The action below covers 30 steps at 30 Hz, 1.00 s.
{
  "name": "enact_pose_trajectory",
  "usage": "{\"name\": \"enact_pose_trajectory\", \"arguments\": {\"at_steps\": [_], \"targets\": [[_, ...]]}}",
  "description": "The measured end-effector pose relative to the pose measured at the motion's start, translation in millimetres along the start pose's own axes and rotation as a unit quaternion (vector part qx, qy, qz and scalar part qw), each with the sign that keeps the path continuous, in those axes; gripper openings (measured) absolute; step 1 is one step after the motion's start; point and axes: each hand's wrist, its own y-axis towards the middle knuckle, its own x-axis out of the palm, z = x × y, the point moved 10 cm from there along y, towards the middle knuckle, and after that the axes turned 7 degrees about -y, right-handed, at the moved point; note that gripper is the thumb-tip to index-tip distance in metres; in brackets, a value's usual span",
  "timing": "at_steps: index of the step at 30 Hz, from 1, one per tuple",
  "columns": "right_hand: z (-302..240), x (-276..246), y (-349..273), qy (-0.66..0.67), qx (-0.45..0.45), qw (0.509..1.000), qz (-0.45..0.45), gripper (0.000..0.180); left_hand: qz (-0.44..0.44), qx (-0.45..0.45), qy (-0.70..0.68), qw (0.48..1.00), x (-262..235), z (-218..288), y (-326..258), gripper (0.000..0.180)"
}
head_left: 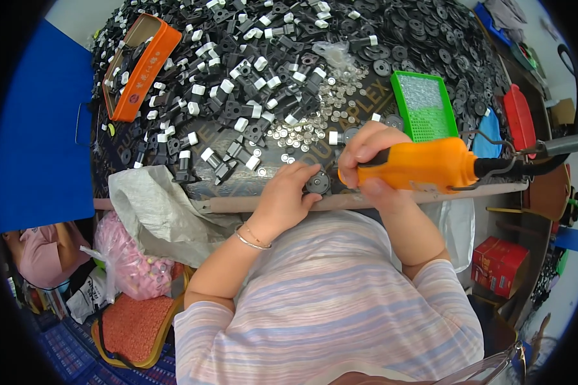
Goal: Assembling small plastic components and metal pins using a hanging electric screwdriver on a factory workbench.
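Note:
My right hand [372, 142] is wrapped round an orange electric screwdriver [430, 165], which lies nearly level with its tip end toward the left and its black cable running off to the right. At the table's near edge, the fingers and thumb of my left hand [284, 197] grip a round black plastic disc [318, 183]. The screwdriver's front end is close to the disc; whether they touch is hidden by my fingers. Small shiny metal discs [295, 136] lie scattered just beyond my left hand. A green tray [435, 139] of small metal screws stands past the screwdriver.
Black plastic parts with white ends [218, 163] cover the table's middle and left. Black discs [424, 38] are heaped at the far right. An orange box [135, 83] stands at the left, a red tray [519, 119] at the right. A whitish sack [154, 212] hangs by the near edge.

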Motion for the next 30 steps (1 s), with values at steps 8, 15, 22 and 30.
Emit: {"name": "enact_pose_trajectory", "arguments": {"at_steps": [8, 15, 22, 30], "targets": [[9, 9, 0, -0.020, 0.007, 0.999, -0.024, 0.027, -0.006, -0.030, -0.014, 0.999, 5, -8, 3, 0.047], [11, 10, 1, -0.060, 0.004, 0.998, -0.033, 0.021, 0.004, -0.010, -0.028, 1.000, 8, -7, 6, 0.047], [29, 14, 1, 0.011, 0.084, 0.996, -0.038, 0.023, -0.018, -0.041, -0.058, 0.997, 18, -41, 0, 0.032], [-30, -44, 12, 0.123, -0.007, 0.991, 0.059, 0.031, 0.022, -0.014, -0.019, 0.999, 8, -11, 3, 0.048]]}}
